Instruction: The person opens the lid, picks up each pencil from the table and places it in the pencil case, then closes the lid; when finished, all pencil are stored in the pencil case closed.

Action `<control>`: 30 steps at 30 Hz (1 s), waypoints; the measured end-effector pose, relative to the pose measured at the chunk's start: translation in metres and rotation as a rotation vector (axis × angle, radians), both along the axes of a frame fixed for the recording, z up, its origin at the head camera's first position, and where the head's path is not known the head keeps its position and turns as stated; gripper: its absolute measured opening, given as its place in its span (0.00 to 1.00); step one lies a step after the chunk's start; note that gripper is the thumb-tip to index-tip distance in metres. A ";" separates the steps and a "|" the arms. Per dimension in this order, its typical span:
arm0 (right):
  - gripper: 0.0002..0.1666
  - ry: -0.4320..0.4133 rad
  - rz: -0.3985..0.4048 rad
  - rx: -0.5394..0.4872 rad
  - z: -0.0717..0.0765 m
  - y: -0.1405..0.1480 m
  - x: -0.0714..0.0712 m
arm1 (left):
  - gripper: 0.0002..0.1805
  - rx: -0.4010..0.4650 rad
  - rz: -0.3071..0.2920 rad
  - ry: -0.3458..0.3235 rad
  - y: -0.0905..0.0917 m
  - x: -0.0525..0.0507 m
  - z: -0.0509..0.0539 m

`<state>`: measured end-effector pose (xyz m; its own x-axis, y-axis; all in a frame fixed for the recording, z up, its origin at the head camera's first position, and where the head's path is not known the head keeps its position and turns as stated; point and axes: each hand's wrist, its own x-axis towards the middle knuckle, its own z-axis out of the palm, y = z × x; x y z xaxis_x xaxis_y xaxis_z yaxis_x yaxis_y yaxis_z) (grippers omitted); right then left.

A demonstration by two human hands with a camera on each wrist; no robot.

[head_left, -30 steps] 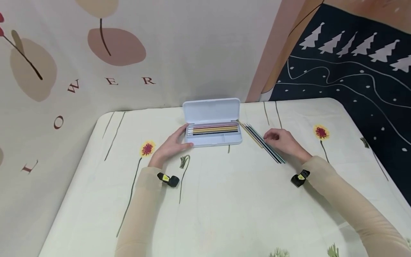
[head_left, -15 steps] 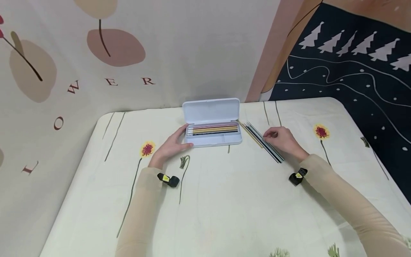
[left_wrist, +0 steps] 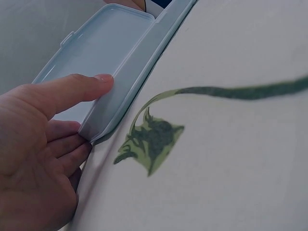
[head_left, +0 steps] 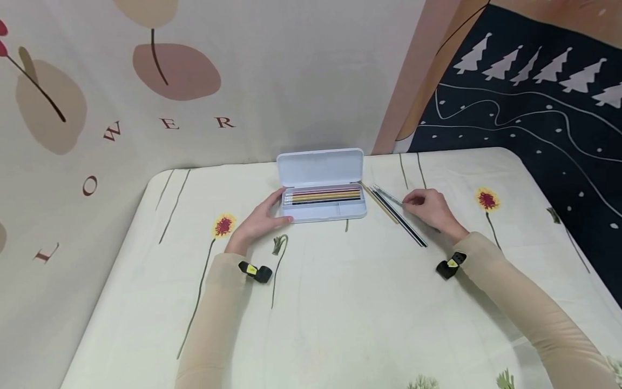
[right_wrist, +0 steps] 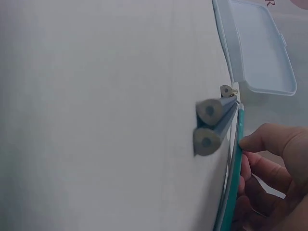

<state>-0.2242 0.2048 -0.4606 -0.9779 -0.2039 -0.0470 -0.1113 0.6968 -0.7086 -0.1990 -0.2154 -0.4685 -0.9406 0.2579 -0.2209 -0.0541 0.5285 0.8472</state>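
Note:
A pale blue pencil case (head_left: 316, 214) stands with its lid up near the back of the table. Several pencils (head_left: 323, 196) in red, yellow and black lie side by side in its rear compartment. My left hand (head_left: 257, 224) holds the case at its left end, with the thumb over the front edge (left_wrist: 103, 86) and the fingers against the end wall. Right of the case, my right hand (head_left: 430, 208) pinches a green pencil (right_wrist: 235, 178) between thumb and fingers. Beside it, two dark pencils (head_left: 403, 222) and a yellow pencil (head_left: 381, 205) lie slanted on the cloth.
A white cloth with printed flowers (head_left: 320, 302) covers the table. Behind the case hangs a pale patterned curtain (head_left: 311, 81). Dark fabric with printed trees (head_left: 525, 102) hangs at the right.
My right hand has lifted slightly up and away, drawing the green pencil apart from the dark ones. The left hand and the case have stayed in place.

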 end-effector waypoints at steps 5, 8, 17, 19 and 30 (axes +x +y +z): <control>0.09 0.023 -0.003 -0.011 0.001 0.002 0.000 | 0.49 -0.002 0.008 -0.010 0.001 0.000 0.001; 0.09 0.039 -0.007 -0.022 0.000 0.002 0.000 | 0.49 0.008 0.009 -0.014 0.001 0.000 0.001; 0.09 0.052 -0.041 -0.067 0.001 0.000 0.000 | 0.49 0.024 0.000 -0.003 0.000 -0.002 -0.003; 0.09 0.056 -0.042 -0.082 0.000 -0.001 -0.001 | 0.49 0.021 -0.001 -0.002 0.000 -0.002 -0.004; 0.09 0.116 -0.023 -0.136 0.001 -0.009 -0.004 | 0.49 0.017 0.002 0.004 0.000 -0.002 -0.003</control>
<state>-0.2282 0.1956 -0.4594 -0.9797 -0.1779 0.0924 -0.1823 0.5987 -0.7799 -0.2007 -0.2150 -0.4714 -0.9419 0.2600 -0.2129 -0.0517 0.5140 0.8562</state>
